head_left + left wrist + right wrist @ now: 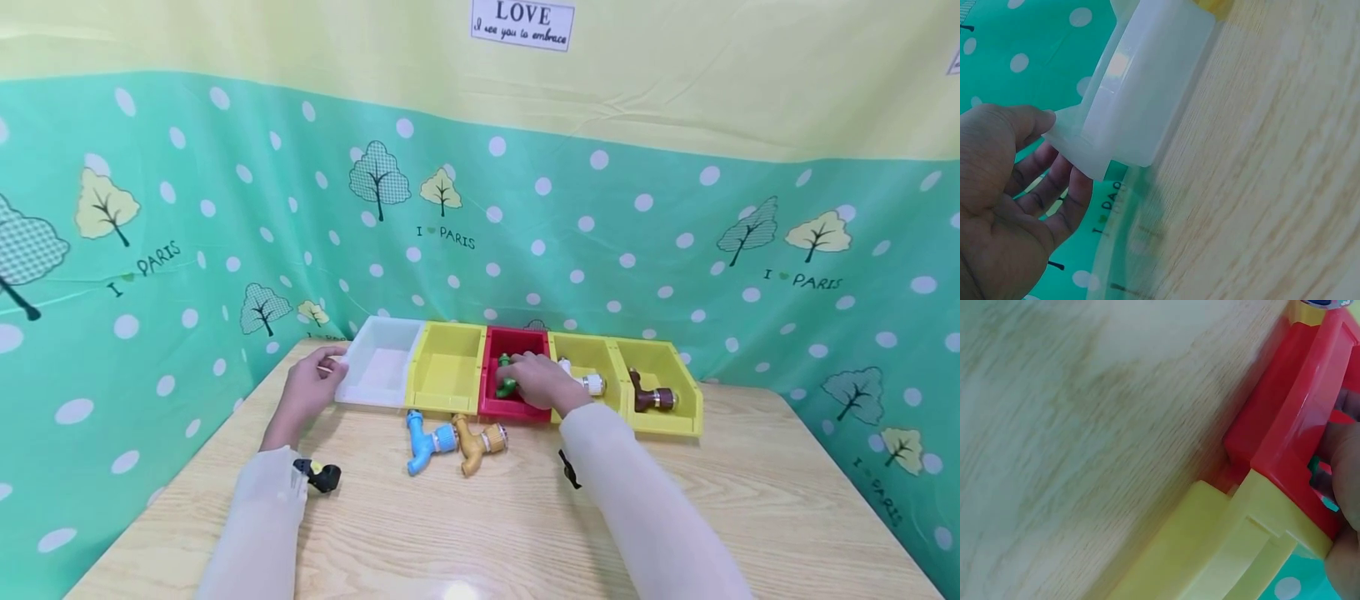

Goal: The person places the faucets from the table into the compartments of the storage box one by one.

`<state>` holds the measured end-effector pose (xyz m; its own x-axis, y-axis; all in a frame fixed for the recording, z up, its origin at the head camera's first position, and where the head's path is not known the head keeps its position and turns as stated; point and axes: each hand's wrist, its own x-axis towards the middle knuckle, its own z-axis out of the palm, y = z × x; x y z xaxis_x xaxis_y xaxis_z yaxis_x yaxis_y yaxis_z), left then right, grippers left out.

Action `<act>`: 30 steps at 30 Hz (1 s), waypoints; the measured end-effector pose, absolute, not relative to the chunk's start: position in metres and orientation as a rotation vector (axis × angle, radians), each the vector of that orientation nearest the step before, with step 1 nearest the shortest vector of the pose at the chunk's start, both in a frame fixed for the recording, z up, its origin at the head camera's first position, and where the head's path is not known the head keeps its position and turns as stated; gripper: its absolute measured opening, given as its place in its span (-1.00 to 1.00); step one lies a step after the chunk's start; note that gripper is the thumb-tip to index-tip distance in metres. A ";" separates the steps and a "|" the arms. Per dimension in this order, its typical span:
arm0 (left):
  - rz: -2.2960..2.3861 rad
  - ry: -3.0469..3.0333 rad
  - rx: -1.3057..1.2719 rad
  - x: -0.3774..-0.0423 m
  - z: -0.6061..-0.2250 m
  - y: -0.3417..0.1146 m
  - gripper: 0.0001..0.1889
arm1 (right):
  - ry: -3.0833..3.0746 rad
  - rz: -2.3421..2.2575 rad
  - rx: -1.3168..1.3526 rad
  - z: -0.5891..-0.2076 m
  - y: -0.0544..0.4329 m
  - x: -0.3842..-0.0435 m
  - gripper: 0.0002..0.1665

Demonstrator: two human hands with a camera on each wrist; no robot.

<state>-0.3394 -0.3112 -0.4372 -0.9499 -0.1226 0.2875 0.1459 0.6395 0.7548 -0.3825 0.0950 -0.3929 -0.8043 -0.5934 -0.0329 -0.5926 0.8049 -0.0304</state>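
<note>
My left hand [311, 387] pinches the side edge of a translucent white bin [380, 364] at the row's left end; the left wrist view has the thumb over the corner and fingers beneath it. Inside the red bin [517, 407], in the middle of the row, my right hand [538, 380] holds a green tap [506, 387]. Most of the hand lies outside the right wrist view, and only a bit of green shows past the red rim. A blue tap [423, 442] and an ochre tap [476, 442] lie on the table before the bins.
A yellow bin [448, 367] stands between the white and red ones. Two more yellow bins on the right hold a white tap [592, 384] and a brown tap [649, 394]. Behind the wooden table [465, 533] hangs a green and yellow curtain [517, 233].
</note>
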 end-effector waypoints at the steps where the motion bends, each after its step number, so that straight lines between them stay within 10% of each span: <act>1: -1.214 -2.550 -0.020 -0.339 -0.437 -0.311 -0.60 | 2.943 -0.009 -0.960 -0.393 0.094 -0.383 -0.50; 30: -1.189 -2.538 -0.022 -0.338 -0.436 -0.310 -0.60 | 2.907 0.075 -0.958 -0.389 0.089 -0.384 -0.66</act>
<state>-0.3376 -0.3103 -0.4359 -0.9430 -0.1273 0.3074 0.1546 0.6504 0.7437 -0.3844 0.0890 -0.3893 -0.8013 -0.5913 -0.0912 -0.5952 0.8033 0.0212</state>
